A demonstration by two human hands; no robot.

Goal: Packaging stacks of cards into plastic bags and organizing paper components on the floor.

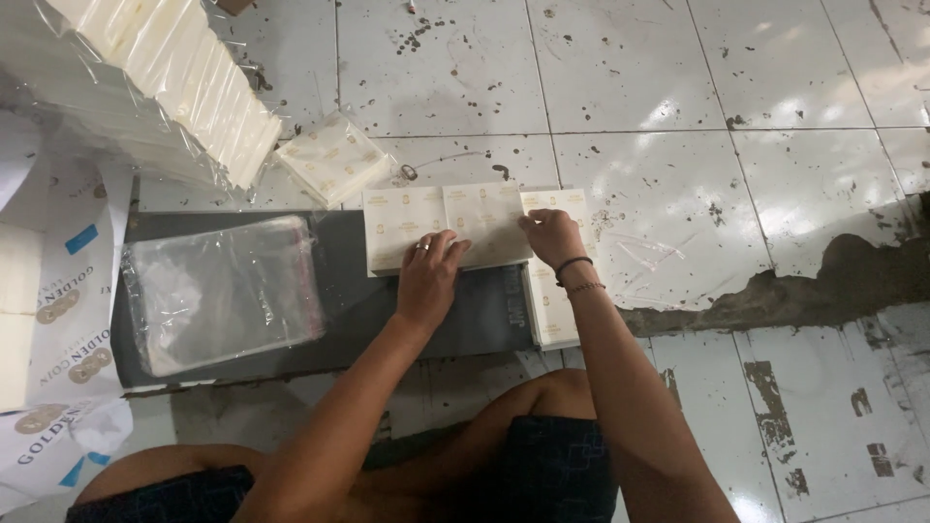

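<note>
My left hand [427,278], with a ring on one finger, lies flat on a stack of cream printed paper sheets [446,223] that rests on a dark grey mat [349,300]. My right hand [552,237], with dark bands at the wrist, presses its fingertips on the right end of the same stack. Under my right wrist a second pile of cream sheets [550,310] lies at the mat's right edge. A flat pile of clear plastic bags [223,291] sits on the left half of the mat.
A small wrapped packet of cream sheets [332,158] lies on the stained white tile floor [736,194]. A long row of cream sheets in clear wrap [184,73] runs at top left. White printed paper [68,320] lies at left. My bare knees are below.
</note>
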